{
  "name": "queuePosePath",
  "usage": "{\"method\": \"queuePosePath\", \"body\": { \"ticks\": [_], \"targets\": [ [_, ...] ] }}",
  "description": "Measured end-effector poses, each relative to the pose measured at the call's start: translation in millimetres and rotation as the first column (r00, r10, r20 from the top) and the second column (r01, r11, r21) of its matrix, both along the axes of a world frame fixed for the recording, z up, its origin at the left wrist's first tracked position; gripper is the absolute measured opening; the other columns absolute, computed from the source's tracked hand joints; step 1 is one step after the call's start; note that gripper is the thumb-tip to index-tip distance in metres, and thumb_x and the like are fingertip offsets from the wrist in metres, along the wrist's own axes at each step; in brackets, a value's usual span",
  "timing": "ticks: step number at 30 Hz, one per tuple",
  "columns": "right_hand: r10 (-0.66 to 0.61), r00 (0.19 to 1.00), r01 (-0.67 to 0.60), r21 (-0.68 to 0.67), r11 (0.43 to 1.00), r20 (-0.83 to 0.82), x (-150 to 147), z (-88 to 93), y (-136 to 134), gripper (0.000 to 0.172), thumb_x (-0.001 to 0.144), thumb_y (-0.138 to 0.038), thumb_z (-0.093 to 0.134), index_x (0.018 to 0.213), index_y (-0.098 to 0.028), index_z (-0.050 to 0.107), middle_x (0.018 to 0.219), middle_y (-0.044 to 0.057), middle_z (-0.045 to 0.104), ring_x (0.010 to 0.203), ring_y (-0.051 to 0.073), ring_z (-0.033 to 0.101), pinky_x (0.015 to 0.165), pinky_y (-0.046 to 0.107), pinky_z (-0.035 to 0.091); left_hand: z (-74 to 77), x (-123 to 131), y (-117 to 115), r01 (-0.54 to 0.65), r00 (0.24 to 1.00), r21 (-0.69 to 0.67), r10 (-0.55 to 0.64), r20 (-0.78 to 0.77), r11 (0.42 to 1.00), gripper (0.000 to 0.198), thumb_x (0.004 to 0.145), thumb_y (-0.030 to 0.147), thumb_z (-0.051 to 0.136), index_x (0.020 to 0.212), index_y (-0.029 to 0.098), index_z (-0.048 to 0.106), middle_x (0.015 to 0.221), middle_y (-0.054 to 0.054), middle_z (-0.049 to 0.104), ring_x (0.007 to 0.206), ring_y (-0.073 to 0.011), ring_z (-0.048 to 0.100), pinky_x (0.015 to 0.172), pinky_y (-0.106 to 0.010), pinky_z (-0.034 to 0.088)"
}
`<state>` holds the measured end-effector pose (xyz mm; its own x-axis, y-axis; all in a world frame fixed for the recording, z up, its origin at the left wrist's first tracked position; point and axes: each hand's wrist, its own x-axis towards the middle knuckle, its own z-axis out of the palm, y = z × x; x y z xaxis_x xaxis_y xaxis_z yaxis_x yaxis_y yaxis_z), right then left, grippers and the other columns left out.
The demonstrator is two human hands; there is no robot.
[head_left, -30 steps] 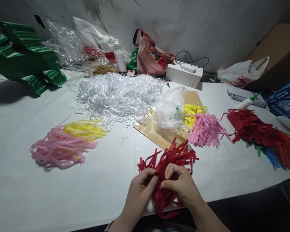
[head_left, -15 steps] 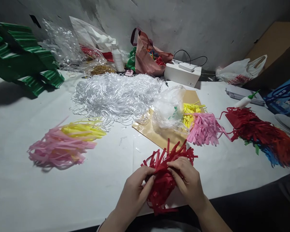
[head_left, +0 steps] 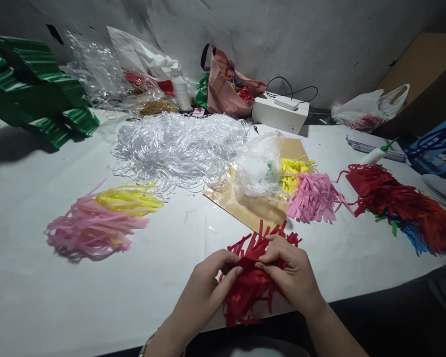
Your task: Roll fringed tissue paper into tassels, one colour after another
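Observation:
Both my hands grip one bundle of red fringed paper strips [head_left: 250, 285] just above the near edge of the white table [head_left: 163, 277]. My left hand [head_left: 204, 292] pinches the bundle's left side with fingers curled. On the right side, my right hand [head_left: 293, 275] closes over it, thumb pressed onto the strips. Loose red ends fan out above and below the hands.
A pink and yellow strip pile [head_left: 100, 220] lies left. Clear plastic threads [head_left: 178, 146] heap in the middle. A brown board [head_left: 252, 208] carries a plastic bag [head_left: 260, 166], yellow and pink fringes [head_left: 312, 198]. Red fringes [head_left: 401, 206] lie right. Bags, a white box [head_left: 278, 114] and green corrugated sheets [head_left: 33, 89] line the back.
The red bundle has turned and bunched tighter between my hands. Both hands shifted slightly right and away from me; my right hand now covers more of the strips.

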<state>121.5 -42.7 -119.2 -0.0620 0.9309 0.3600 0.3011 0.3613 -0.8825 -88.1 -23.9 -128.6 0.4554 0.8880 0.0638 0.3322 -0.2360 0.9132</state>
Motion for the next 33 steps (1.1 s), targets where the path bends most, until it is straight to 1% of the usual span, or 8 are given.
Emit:
{"method": "queuePosePath", "body": {
  "ticks": [6, 8, 12, 15, 21, 24, 28, 33],
  "targets": [
    [0.020, 0.998, -0.024, -0.069, 0.997, -0.054, -6, -0.9, -2, 0.016, 0.080, -0.011, 0.077, 0.075, -0.023, 0.069, 0.069, -0.005, 0.066, 0.065, 0.013, 0.061, 0.108, 0.043, 0.041, -8.6, 9, -7, -0.115, 0.983, 0.058, 0.105, 0.153, 0.992, 0.020, 0.092, 0.021, 0.059, 0.110, 0.025, 0.065, 0.096, -0.001, 0.073, 0.077, -0.0133, 0.067, 0.068, -0.022, 0.056],
    [0.069, 0.997, -0.073, -0.112, 0.991, -0.044, -4, -0.2, -3, 0.011, 0.080, -0.018, 0.080, 0.086, -0.025, 0.075, 0.076, -0.003, 0.071, 0.075, 0.016, 0.065, 0.102, 0.041, 0.044, -10.1, 11, -9, -0.149, 0.975, 0.105, 0.128, 0.180, 0.983, 0.021, 0.092, 0.018, 0.057, 0.108, 0.026, 0.067, 0.095, -0.001, 0.074, 0.078, -0.0130, 0.068, 0.069, -0.022, 0.056],
    [0.101, 0.992, -0.112, -0.154, 0.982, -0.078, 4, -2.0, -8, 0.016, 0.090, -0.035, 0.072, 0.105, -0.029, 0.077, 0.089, 0.002, 0.074, 0.087, 0.019, 0.065, 0.082, 0.033, 0.050, -10.9, 11, -9, -0.225, 0.959, 0.132, 0.195, 0.205, 0.965, 0.020, 0.091, 0.015, 0.057, 0.103, 0.025, 0.069, 0.091, 0.000, 0.074, 0.081, -0.0135, 0.069, 0.070, -0.021, 0.057],
    [0.046, 0.997, -0.055, -0.157, 0.986, -0.062, 11, -4.5, -12, 0.015, 0.095, -0.031, 0.065, 0.101, -0.030, 0.078, 0.088, 0.003, 0.072, 0.084, 0.018, 0.065, 0.076, 0.030, 0.050, -11.1, 11, -9, -0.258, 0.950, 0.126, 0.227, 0.214, 0.958, 0.018, 0.091, 0.016, 0.058, 0.101, 0.024, 0.070, 0.088, -0.001, 0.074, 0.079, -0.0137, 0.069, 0.067, -0.021, 0.056],
    [0.058, 0.998, -0.060, -0.169, 0.984, -0.018, 13, -2.8, -18, 0.011, 0.092, -0.024, 0.068, 0.093, -0.026, 0.078, 0.083, 0.003, 0.069, 0.082, 0.018, 0.063, 0.072, 0.030, 0.048, -12.6, 11, -8, -0.270, 0.946, 0.117, 0.241, 0.215, 0.956, 0.017, 0.092, 0.018, 0.058, 0.101, 0.025, 0.070, 0.089, 0.000, 0.074, 0.079, -0.0130, 0.069, 0.068, -0.020, 0.056],
    [0.057, 0.998, -0.056, -0.126, 0.990, 0.003, 9, -2.8, -21, 0.007, 0.087, -0.019, 0.073, 0.085, -0.024, 0.076, 0.078, 0.001, 0.067, 0.077, 0.017, 0.061, 0.072, 0.031, 0.046, -13.5, 11, -8, -0.281, 0.944, 0.102, 0.256, 0.208, 0.954, 0.015, 0.092, 0.020, 0.058, 0.101, 0.024, 0.069, 0.089, 0.000, 0.074, 0.079, -0.0138, 0.069, 0.069, -0.022, 0.057],
    [0.028, 0.999, -0.027, -0.033, 0.999, 0.025, 2, -5.8, -24, 0.010, 0.085, -0.016, 0.075, 0.077, -0.022, 0.071, 0.072, -0.001, 0.065, 0.072, 0.016, 0.057, 0.075, 0.034, 0.043, -14.5, 13, -9, -0.288, 0.942, 0.103, 0.263, 0.210, 0.952, 0.013, 0.092, 0.020, 0.058, 0.099, 0.023, 0.069, 0.085, 0.000, 0.073, 0.074, -0.0138, 0.068, 0.068, -0.023, 0.056],
    [-0.005, 1.000, 0.005, -0.013, 1.000, 0.028, -5, -6.9, -24, 0.017, 0.085, -0.018, 0.076, 0.070, -0.021, 0.067, 0.068, -0.002, 0.061, 0.069, 0.016, 0.054, 0.076, 0.036, 0.043, -14.7, 14, -12, -0.295, 0.941, 0.096, 0.272, 0.201, 0.951, 0.012, 0.093, 0.020, 0.058, 0.098, 0.022, 0.069, 0.084, 0.000, 0.072, 0.073, -0.0137, 0.067, 0.068, -0.023, 0.055]
  ]
}}
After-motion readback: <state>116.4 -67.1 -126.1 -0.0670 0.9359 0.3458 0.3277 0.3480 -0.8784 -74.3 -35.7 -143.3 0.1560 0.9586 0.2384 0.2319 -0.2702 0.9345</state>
